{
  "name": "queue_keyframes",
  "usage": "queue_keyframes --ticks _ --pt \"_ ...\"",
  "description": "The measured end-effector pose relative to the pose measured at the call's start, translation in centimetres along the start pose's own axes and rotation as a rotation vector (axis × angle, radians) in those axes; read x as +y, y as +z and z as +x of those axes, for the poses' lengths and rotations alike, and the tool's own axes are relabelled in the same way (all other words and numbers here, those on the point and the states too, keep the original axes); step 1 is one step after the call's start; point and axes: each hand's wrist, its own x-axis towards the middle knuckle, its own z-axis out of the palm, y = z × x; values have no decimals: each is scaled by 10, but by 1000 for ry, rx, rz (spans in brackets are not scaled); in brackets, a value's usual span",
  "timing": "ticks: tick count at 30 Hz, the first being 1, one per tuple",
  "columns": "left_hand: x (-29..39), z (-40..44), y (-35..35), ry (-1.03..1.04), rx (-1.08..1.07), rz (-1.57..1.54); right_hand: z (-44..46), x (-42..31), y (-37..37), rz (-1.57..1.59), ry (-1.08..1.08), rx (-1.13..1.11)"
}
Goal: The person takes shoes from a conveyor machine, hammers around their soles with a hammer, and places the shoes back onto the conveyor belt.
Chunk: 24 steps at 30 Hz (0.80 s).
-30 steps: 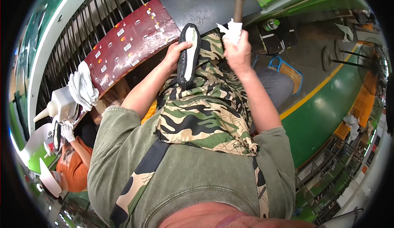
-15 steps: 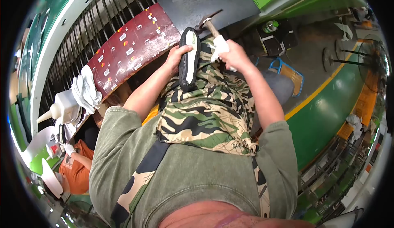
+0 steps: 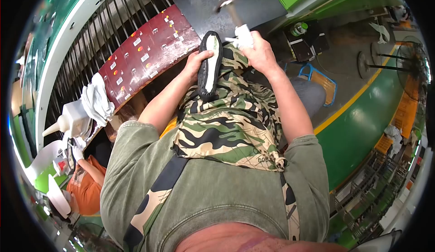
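A black shoe upper with a white sole side (image 3: 210, 66) stands lengthwise over my lap, its underside facing me. My left hand (image 3: 195, 65) is wrapped round its left edge, the thumb lying on the white part. To the right, my right hand (image 3: 261, 52) is closed round the handle of a hammer (image 3: 233, 8), where white cloth (image 3: 244, 36) is wrapped. The hammer head is raised, apart from the shoe, over the dark grey sheet (image 3: 258, 0). A camouflage apron (image 3: 222, 134) covers my lap.
A dark red board with stickers (image 3: 145, 55) runs left of the grey sheet. White gloves (image 3: 96, 100) and a white bottle (image 3: 70, 118) lie at its left end. A co-worker in orange (image 3: 86, 191) is at lower left. A blue-framed stool (image 3: 324, 86) stands at right.
The hammer first came down from the upper right to beside the top of the shoe, then rose again. My left hand has kept its hold on the shoe.
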Motion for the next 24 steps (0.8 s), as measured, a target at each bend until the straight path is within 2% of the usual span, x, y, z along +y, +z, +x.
queue_keyframes --ticks 1,3,4,5,7,9,10,11,12,13,15,17,19,22,23,24 --pt "2 3 0 -2 -14 7 1 5 3 50 -87 125" --pt "2 2 2 14 -10 14 -6 17 25 120 -104 267" --pt "4 3 2 30 -5 26 -14 19 26 -106 -104 231" --pt "6 4 4 44 -16 37 -20 22 22 -411 76 -6" --pt "5 3 2 16 -17 47 -25 28 21 -323 247 -168" --pt "10 8 2 -1 -18 40 -27 34 11 79 435 -233" --pt "18 4 8 -14 11 37 -31 43 13 254 433 -196" --pt "28 0 12 -27 42 34 -34 52 16 257 427 -191" --pt "29 15 5 -45 64 -40 -39 60 19 494 465 -151" --pt "38 24 8 59 116 -113 -43 63 19 733 500 -110" --pt "62 29 17 236 41 -359 -44 63 13 767 548 -50" --pt "88 19 31 245 151 -451 -40 49 1 625 437 55" --pt "91 38 18 459 119 -454 -38 26 -17 423 299 151" --pt "79 46 6 464 111 -506 -32 14 -22 169 -8 316" --pt "69 46 2 509 134 -447 -31 12 -19 173 -7 317" --pt "60 40 2 552 158 -388 -32 6 -12 86 -98 376"
